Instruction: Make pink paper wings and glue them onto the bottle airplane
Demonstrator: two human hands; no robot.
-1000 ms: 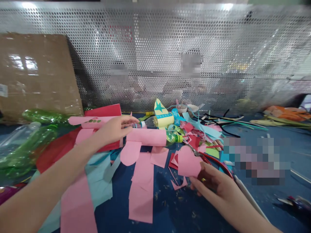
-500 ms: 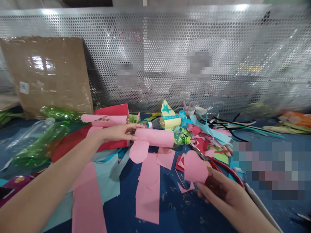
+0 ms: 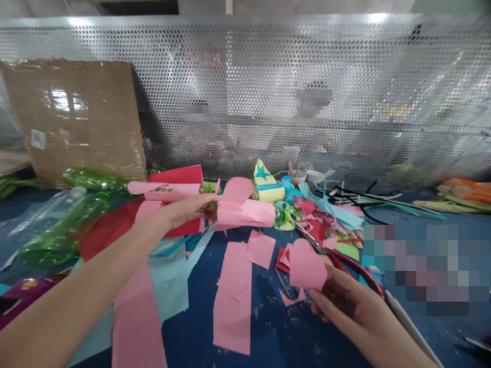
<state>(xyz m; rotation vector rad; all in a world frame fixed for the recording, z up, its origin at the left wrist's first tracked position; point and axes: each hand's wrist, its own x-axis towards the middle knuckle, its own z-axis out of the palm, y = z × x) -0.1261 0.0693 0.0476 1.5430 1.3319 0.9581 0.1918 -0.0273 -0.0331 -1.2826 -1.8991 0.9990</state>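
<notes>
My left hand [image 3: 190, 209] grips the near end of a plastic bottle wrapped in pink paper [image 3: 245, 212], lifted a little off the blue table, with a rounded pink fin sticking up from it. My right hand [image 3: 345, 301] pinches a rounded pink paper cut-out [image 3: 307, 266] low at the right, and red-handled scissors [image 3: 345, 258] lie just behind it. A second pink-wrapped bottle [image 3: 164, 191] lies behind my left hand. A yellow and blue paper-covered bottle [image 3: 268, 186] rests beyond.
Pink paper strips [image 3: 232, 291], teal and red sheets [image 3: 172, 276] and scraps cover the blue table [image 3: 276, 332]. Green plastic bottles [image 3: 65, 225] lie at the left under a leaning cardboard sheet [image 3: 76, 117]. A perforated metal screen [image 3: 268, 76] closes the back.
My left hand has closed on the pink-wrapped bottle and turned it, so the round pink fin that lay flat on the table now stands up. My right hand has stayed put.
</notes>
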